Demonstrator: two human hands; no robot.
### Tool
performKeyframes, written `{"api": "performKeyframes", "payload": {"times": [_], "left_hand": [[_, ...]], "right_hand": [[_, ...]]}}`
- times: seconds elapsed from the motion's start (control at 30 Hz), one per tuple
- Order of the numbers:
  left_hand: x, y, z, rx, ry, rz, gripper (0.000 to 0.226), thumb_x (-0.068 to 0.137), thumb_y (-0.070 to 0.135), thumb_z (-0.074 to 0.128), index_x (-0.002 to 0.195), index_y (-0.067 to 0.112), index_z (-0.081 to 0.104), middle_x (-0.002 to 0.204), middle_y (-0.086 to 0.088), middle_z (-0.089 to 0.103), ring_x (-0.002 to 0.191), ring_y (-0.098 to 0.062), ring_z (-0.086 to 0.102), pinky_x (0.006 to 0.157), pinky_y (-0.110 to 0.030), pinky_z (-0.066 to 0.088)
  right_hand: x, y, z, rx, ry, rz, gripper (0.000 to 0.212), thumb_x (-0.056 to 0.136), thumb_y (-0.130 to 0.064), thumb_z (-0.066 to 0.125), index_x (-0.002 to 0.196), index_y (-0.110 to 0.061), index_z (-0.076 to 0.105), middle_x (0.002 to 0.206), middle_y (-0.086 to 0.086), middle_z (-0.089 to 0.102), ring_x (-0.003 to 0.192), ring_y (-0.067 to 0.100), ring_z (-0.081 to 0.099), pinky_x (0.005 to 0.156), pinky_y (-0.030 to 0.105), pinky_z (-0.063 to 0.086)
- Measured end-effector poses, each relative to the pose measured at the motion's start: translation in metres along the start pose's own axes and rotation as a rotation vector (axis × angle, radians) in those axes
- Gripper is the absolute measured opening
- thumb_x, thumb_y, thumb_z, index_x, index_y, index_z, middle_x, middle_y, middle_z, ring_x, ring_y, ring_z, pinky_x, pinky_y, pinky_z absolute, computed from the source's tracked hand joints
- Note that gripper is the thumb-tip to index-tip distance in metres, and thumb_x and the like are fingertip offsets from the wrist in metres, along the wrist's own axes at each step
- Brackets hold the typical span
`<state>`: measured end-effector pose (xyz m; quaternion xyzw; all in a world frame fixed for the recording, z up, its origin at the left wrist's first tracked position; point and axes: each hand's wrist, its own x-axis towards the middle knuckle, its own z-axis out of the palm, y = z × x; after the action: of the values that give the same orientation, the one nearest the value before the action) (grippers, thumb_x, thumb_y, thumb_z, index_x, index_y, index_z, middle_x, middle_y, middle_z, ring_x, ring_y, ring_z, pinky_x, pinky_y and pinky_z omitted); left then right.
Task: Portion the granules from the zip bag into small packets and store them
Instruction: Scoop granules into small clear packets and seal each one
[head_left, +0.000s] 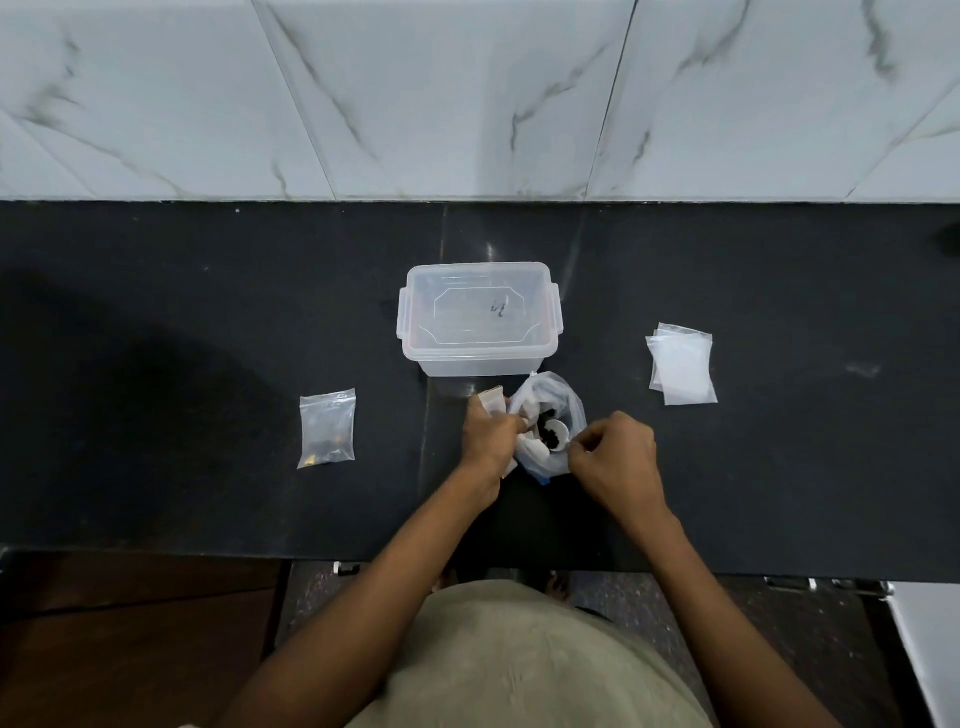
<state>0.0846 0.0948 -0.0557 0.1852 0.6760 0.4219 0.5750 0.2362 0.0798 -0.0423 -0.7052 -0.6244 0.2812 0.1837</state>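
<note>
At frame centre, the zip bag is held open by the left hand, which also grips a packet. A white scoop of dark granules is pinched by the right hand. One filled packet lies at left, empty packets at right; the box is closed, so most portioning and storing seem left.

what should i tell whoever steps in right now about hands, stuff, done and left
Left hand: grips the zip bag rim plus a small packet.
Right hand: pinches a white scoop holding dark granules inside the bag.
Box: behind the bag, lid on.
Empty packets: stacked to the right.
Clear packet: lies to the left, a little material at its bottom.
Done: apparently that one packet at most.
Left: fill the held packet, seal it, repeat, then open the box and store them.
</note>
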Motion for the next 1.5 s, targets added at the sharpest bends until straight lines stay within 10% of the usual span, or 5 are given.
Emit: {"api": "performKeyframes", "payload": {"times": [0.17,0.53,0.83,1.5], "left_hand": [[-0.005,0.006,-0.001,0.113,0.013,-0.012,0.044,0.083,0.007,0.071,0.12,0.018,0.051,0.114,-0.006,0.066,0.104,-0.024,0.066,0.094,-0.046,0.057],[-0.002,0.004,-0.004,-0.111,-0.108,-0.029,0.026,0.086,-0.018,0.05,0.093,0.005,0.057,0.079,-0.01,0.062,0.067,-0.016,0.063,0.057,-0.023,0.055],[-0.004,0.004,-0.009,0.01,0.024,0.032,0.049,0.086,-0.008,0.058,0.123,0.021,0.047,0.107,-0.005,0.062,0.095,-0.02,0.063,0.086,-0.039,0.056],[-0.026,0.011,-0.013,0.467,0.264,0.858,0.046,0.071,0.019,0.082,0.102,0.021,0.048,0.099,0.008,0.055,0.09,-0.01,0.051,0.079,-0.039,0.051]], "right_hand": [[0.0,-0.006,-0.003,0.104,-0.04,0.125,0.021,0.077,-0.007,0.068,0.057,-0.004,0.071,0.05,0.006,0.065,0.047,0.018,0.065,0.05,0.039,0.059],[0.001,-0.007,0.002,0.098,-0.003,0.133,0.021,0.075,-0.006,0.069,0.054,-0.006,0.07,0.049,0.002,0.065,0.048,0.012,0.064,0.048,0.029,0.056],[0.005,0.001,-0.008,0.66,-0.136,0.483,0.011,0.082,-0.005,0.079,0.078,0.005,0.076,0.057,0.012,0.064,0.041,0.013,0.05,0.042,0.023,0.043],[-0.012,-0.065,-0.073,0.793,-0.041,0.144,0.009,0.083,-0.007,0.081,0.077,-0.003,0.078,0.07,0.02,0.072,0.048,0.022,0.055,0.041,0.026,0.045]]}}
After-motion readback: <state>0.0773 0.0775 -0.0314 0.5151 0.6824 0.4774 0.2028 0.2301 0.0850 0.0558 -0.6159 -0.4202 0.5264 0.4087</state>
